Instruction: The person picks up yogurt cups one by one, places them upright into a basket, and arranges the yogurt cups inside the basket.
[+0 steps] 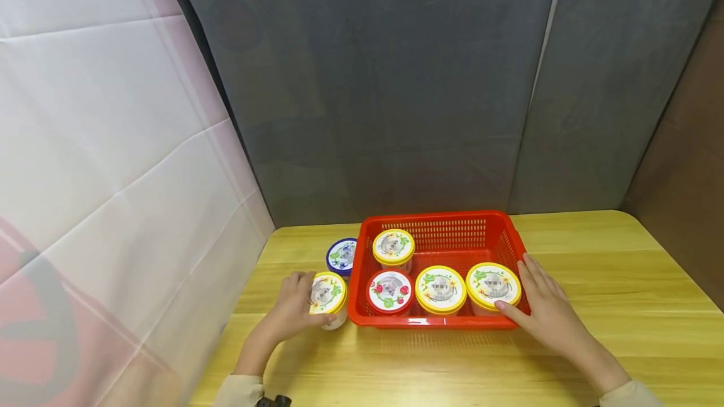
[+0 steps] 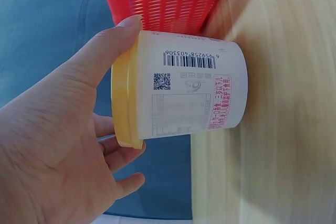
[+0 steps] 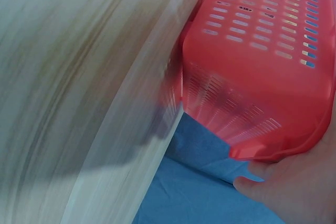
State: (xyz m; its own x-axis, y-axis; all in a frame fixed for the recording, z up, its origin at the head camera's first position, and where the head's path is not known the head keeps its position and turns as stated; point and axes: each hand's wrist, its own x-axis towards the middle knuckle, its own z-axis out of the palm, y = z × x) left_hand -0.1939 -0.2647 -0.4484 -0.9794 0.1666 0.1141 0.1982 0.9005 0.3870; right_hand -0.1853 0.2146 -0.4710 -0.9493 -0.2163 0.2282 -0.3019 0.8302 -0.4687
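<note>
Here the left hand point(image 1: 296, 306) is pinching the round white plastic tub with a yellow lid point(image 1: 328, 294), thumb on the near side, fingers wrapping behind the lid. That tub is sitting just left of the red perforated plastic basket point(image 1: 435, 321); whether its base is touching down, I can't tell. The right hand point(image 1: 543, 309) is gripping the basket's right rim, thumb inside, fingers outside. We're seemingly watching a hold-and-steady step, and the next move is probably calling for a firm grip on the lid and height enough to pass the rim. Inside, a red-lidded tub point(image 1: 390, 292) and three yellow-lidded tubs point(image 1: 440, 290) are standing upright; a blue-lidded tub point(image 1: 341, 255) is waiting outside, far left. Everything's resting on a yellow wood-grain bench point(image 1: 616, 281). Dark grey fabric point(image 1: 396, 93) is hanging beyond, white sheeting point(image 1: 113, 112) is sloping along the left, and a brown panel point(image 1: 684, 174) is closing the right.
</note>
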